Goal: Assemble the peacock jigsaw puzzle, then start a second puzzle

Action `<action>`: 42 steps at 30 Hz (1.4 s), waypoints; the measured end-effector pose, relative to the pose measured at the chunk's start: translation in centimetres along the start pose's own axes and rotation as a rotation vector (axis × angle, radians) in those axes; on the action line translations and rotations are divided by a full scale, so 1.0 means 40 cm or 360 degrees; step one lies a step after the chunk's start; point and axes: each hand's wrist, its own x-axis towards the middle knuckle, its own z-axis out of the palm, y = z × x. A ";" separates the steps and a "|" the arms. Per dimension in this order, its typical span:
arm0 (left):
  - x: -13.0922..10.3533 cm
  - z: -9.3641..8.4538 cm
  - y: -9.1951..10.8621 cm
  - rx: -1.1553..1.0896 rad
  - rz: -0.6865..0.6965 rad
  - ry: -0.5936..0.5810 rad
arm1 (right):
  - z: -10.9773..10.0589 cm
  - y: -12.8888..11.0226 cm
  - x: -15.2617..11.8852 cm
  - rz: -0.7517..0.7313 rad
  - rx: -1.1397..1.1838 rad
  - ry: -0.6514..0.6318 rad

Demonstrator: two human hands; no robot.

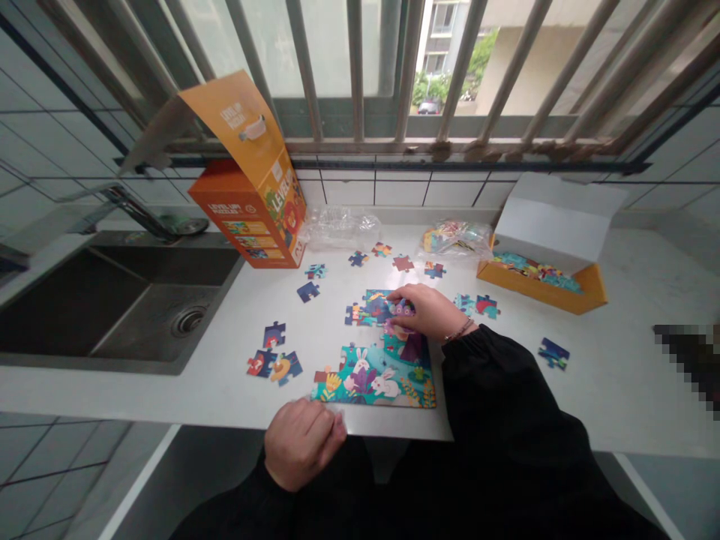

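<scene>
My right hand [430, 311] is over the upper right of a partly joined jigsaw puzzle [388, 379]. Its thumb and fingers close around a puzzle piece [403, 308] with a purple picture; whether that piece is locked into its neighbours I cannot tell. White rabbits and plants show on the joined lower part, and a blue joined section [371, 306] lies left of my fingertips. At the counter's front edge, my left hand [304, 441] rests in a fist near the puzzle's lower left corner, its palm hidden, with nothing showing in it.
Loose pieces lie left [274, 360], behind [403, 262] and right [554, 354] of the puzzle. An orange box [253, 217] stands by the sink [112, 364]. Clear plastic packaging [340, 227], a bag of pieces [457, 238] and an open box [543, 289] holding pieces line the back.
</scene>
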 end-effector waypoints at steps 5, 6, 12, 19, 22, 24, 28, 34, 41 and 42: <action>-0.005 0.002 0.001 -0.0005 -0.0023 0.0000 | 0.001 -0.003 -0.001 0.0011 -0.0007 -0.0017; -0.006 0.002 0.001 -0.0008 -0.0027 0.0001 | 0.001 -0.003 -0.001 0.0013 -0.0009 -0.0017; 0.000 0.000 0.001 -0.0021 -0.0017 0.0021 | 0.001 -0.007 -0.001 0.0050 0.0014 0.0004; -0.002 0.002 -0.001 -0.0016 -0.0017 0.0010 | 0.002 -0.007 -0.003 0.0041 -0.0010 -0.0007; -0.003 0.004 -0.002 -0.0010 -0.0003 0.0020 | 0.003 -0.012 -0.004 0.0032 -0.0026 0.0014; -0.005 0.005 -0.004 -0.0009 0.0004 0.0023 | 0.005 -0.020 -0.005 0.0036 -0.0035 0.0037; -0.008 0.009 -0.006 -0.0001 0.0003 0.0035 | 0.015 -0.040 -0.003 0.0085 -0.0022 0.0066; 0.000 0.005 -0.003 0.0018 0.0005 0.0040 | 0.020 -0.046 -0.002 0.0136 -0.0066 0.0030; 0.005 0.003 -0.001 0.0014 0.0007 0.0041 | -0.010 0.004 -0.014 0.0290 -0.0210 0.0187; 0.006 0.002 -0.001 0.0019 0.0008 0.0042 | -0.014 0.015 -0.015 0.0360 -0.0257 0.0262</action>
